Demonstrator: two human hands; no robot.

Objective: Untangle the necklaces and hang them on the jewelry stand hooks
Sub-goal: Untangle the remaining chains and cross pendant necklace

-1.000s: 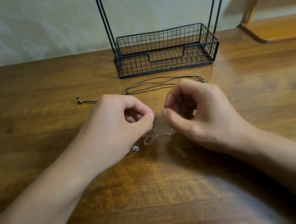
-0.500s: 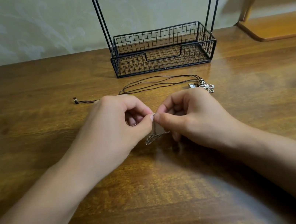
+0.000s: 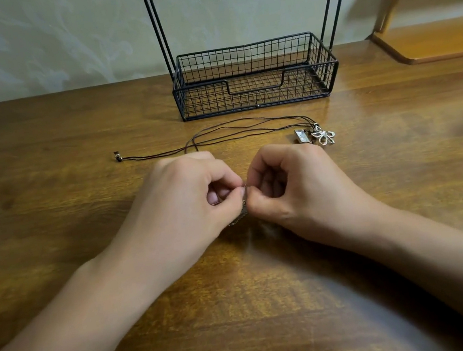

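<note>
My left hand (image 3: 190,194) and my right hand (image 3: 292,184) meet fingertip to fingertip over the middle of the wooden table (image 3: 42,175). Both pinch a thin silver chain necklace (image 3: 240,213), which dangles in a small bunch between them; most of it is hidden by the fingers. Behind the hands lie dark brown cord necklaces (image 3: 247,130) in loops, with a flower pendant (image 3: 325,136) and a rectangular silver pendant (image 3: 302,136) at their right end. The black wire jewelry stand (image 3: 254,80) is at the back; its hooks are out of frame.
The stand's wire basket holds nothing that I can see, and two pairs of black rods (image 3: 154,20) rise from it out of view. A small clasp or bead (image 3: 118,156) ends one cord at the left. A wooden shelf (image 3: 433,40) sits at the back right.
My hands have closed together until the fingertips touch. The chain, hanging lower between them a second ago, is now bunched up at the fingertips. The pendants came into view as my right hand shifted.
</note>
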